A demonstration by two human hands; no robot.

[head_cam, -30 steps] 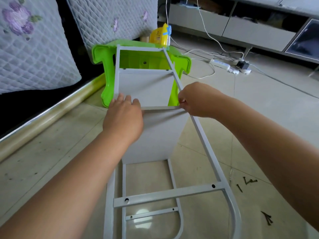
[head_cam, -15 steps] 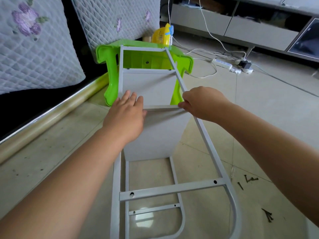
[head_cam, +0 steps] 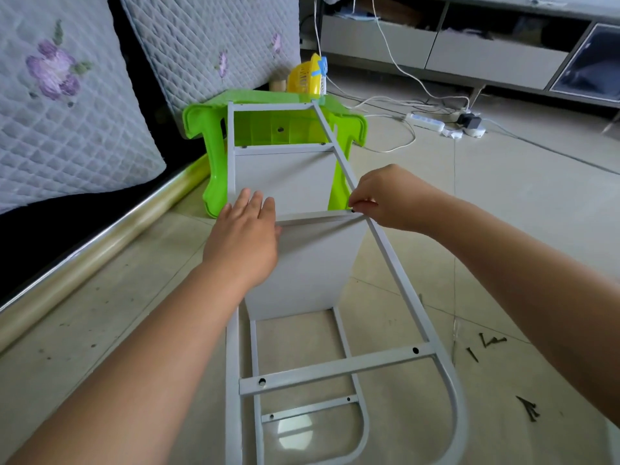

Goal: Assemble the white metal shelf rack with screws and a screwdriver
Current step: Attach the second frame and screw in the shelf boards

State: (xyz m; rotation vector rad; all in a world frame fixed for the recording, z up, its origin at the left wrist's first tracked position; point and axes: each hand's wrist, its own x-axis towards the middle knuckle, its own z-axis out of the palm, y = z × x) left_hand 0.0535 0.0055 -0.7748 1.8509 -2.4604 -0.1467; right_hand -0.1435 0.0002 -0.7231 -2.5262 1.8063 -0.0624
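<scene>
The white metal rack frame [head_cam: 396, 263] lies lengthwise on the floor, its far end resting on a green plastic stool [head_cam: 268, 129]. A white shelf panel [head_cam: 312, 266] stands inside the frame. My left hand [head_cam: 245, 239] rests flat on the panel's upper left edge, fingers straight. At the panel's right corner, where it meets the side rail, my right hand [head_cam: 385, 199] pinches a small dark screw [head_cam: 353, 209]. Loose dark screws [head_cam: 486, 344] lie on the floor to the right. No screwdriver is visible.
A quilted sofa cushion [head_cam: 67, 95] and a brass-coloured rail [head_cam: 100, 250] run along the left. A yellow object [head_cam: 307, 78] sits behind the stool. A power strip [head_cam: 426, 122] and cables trail across the floor before a grey cabinet [head_cam: 469, 45]. More screws [head_cam: 528, 409] lie at the lower right.
My right hand has shifted slightly and now pinches a screw at the panel's right corner. My left hand has flattened with its fingers spread on the panel edge.
</scene>
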